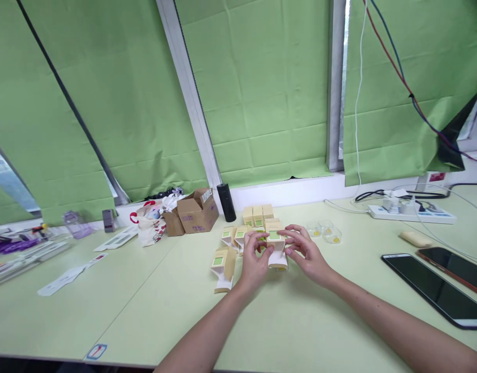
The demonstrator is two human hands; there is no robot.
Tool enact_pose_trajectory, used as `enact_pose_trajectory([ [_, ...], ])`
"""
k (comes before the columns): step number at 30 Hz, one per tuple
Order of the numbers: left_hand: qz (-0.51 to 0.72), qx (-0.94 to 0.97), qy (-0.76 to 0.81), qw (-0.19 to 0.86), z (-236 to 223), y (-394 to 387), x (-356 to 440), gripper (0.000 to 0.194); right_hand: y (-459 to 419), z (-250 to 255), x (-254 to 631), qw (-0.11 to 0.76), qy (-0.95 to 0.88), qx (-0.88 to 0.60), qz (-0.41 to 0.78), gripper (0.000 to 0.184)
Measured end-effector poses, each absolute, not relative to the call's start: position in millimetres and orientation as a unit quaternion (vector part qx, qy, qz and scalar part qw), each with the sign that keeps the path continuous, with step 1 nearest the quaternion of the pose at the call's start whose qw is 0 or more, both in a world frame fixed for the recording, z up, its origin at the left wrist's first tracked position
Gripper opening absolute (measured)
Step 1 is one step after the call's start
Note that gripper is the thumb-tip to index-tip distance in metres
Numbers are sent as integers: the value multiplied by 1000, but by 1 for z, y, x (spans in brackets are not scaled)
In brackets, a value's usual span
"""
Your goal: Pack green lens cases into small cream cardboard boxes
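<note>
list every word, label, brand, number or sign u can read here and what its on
No text reads clearly.
Cardboard box: purple print and a white label, too blurred to read.
Handled tan box: green panel, any print too small.
Table sticker: red mark in a blue frame, meaning unclear.
Red wall label: too small to read.

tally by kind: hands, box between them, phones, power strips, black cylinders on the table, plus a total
Hands: 2, left hand and right hand
Box between the hands: 1
Phones: 2, white-edged phone and brown-edged phone
Power strip: 1
Black cylinder: 1
Total: 7
</note>
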State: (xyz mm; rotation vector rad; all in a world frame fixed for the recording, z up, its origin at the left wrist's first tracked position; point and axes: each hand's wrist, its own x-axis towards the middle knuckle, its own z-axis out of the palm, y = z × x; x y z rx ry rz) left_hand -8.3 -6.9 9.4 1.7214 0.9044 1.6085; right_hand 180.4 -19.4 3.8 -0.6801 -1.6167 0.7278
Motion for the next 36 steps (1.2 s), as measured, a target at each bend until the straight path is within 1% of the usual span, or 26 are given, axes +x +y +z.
enact_pose_trajectory([
  [8,606,653,346,293,10,-9,-8,25,-20,4,178,583,-677,-307,328,35],
  [18,597,666,358,270,12,-14,-6,26,-19,3,177,588,-670,-329,311,32],
  [28,569,699,334,276,13,-18,-10,33,-18,4,175,602,-654,-334,313,28],
  [30,559,715,312,282,15,-20,-13,38,-18,6,175,610,-646,-333,316,27],
  [32,546,729,294,290,17,-21,-16,47,-18,7,176,619,-638,-332,315,27],
  [36,508,761,270,301,18,-20,-18,77,-16,7,179,631,-627,-333,311,26],
])
